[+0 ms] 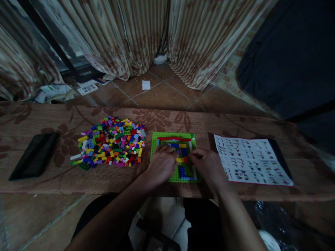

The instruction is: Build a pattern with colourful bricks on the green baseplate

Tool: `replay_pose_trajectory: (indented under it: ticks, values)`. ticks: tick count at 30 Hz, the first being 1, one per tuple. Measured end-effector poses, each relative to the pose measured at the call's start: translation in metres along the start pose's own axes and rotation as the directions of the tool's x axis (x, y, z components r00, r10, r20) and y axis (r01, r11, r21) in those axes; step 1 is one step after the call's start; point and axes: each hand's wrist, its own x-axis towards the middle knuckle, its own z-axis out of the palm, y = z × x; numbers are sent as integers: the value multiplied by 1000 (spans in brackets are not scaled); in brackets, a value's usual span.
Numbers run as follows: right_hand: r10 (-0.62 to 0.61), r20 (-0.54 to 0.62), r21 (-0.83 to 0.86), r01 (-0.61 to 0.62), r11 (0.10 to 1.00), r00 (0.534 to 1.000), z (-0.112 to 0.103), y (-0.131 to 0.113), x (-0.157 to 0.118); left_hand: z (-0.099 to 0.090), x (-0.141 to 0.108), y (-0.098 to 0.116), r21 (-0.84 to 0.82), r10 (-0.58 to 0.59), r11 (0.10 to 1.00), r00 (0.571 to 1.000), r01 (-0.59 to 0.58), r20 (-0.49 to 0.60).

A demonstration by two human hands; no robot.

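Observation:
A green toy-brick baseplate (155, 137) lies on the cloth-covered surface. Along its edges run a red strip of bricks (174, 139) and a white row (194, 169). Blue bricks (184, 152), a yellow brick (179, 160) and an orange brick (185, 159) stand inside this border. My left hand (163, 162) rests over the left half of the plate, its fingers curled with the tips beside the yellow brick. At the plate's right edge, my right hand (208, 165) has thumb and forefinger pinched near the orange brick. Whatever either hand's fingertips hold is hidden or too small to name.
Left of the plate spreads a pile of mixed loose bricks (112, 143). A dark tablet-like slab (35, 155) lies farther left. To the right, a printed picture sheet (251, 160) partly covers a dark flat object (280, 157). Striped curtains (125, 38) hang beyond the surface.

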Motion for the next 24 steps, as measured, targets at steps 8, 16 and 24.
replay_pose_trajectory:
  ticks: [8,16,24]
  values:
    - [-59,-87,78,66,995,994,0,7,1,2,4,8,71,-1,997,999,-3,49]
    - [-65,-150,39,72,997,987,-4,12,-1,-4,0,4,90,-55,995,998,51,38]
    - [-54,-131,8,56,998,990,-8,12,-1,-6,1,9,125,-80,990,995,73,52]
